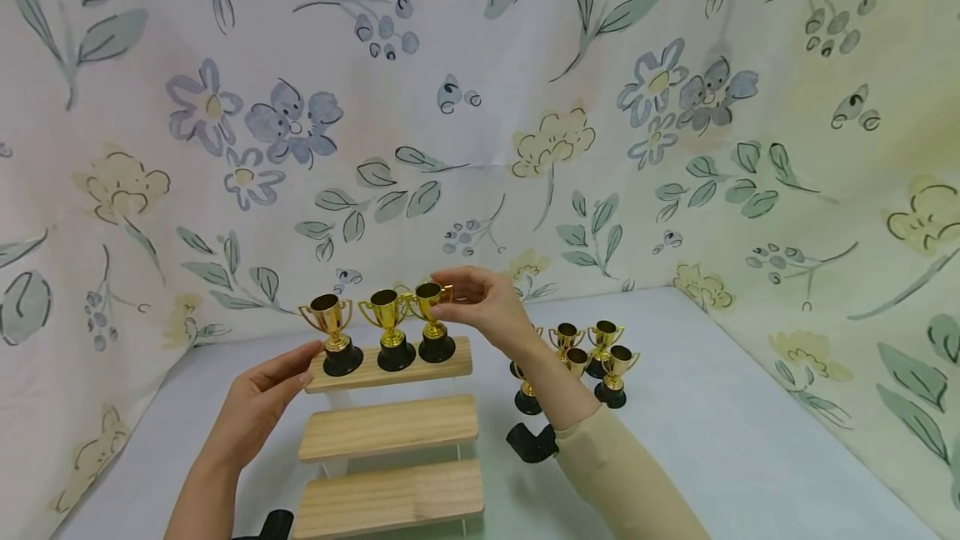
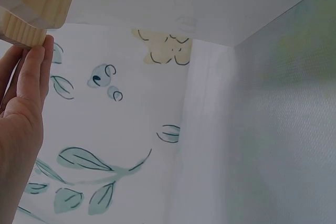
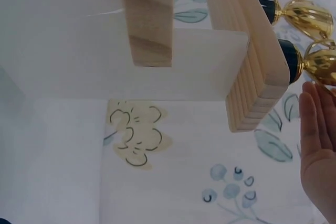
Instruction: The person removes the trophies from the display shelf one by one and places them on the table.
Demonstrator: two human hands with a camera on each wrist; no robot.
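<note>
Three gold trophies with black bases stand in a row on the top board (image 1: 360,376) of a three-step wooden display stand. My right hand (image 1: 487,307) pinches the cup of the right-hand trophy (image 1: 431,298), its base at the board's surface. The middle trophy (image 1: 386,311) stands close beside it, and the left trophy (image 1: 327,315) is farther off. In the right wrist view, my fingers (image 3: 310,119) reach up to the gold cup. My left hand (image 1: 258,407) touches the left end of the top board with straight fingers (image 2: 31,74).
Several more trophies (image 1: 618,365) stand grouped on the white table (image 1: 720,407) right of the stand, partly behind my right forearm. Below the top board are a middle board (image 1: 390,427) and a lower board (image 1: 390,498). A floral cloth (image 1: 480,132) hangs behind.
</note>
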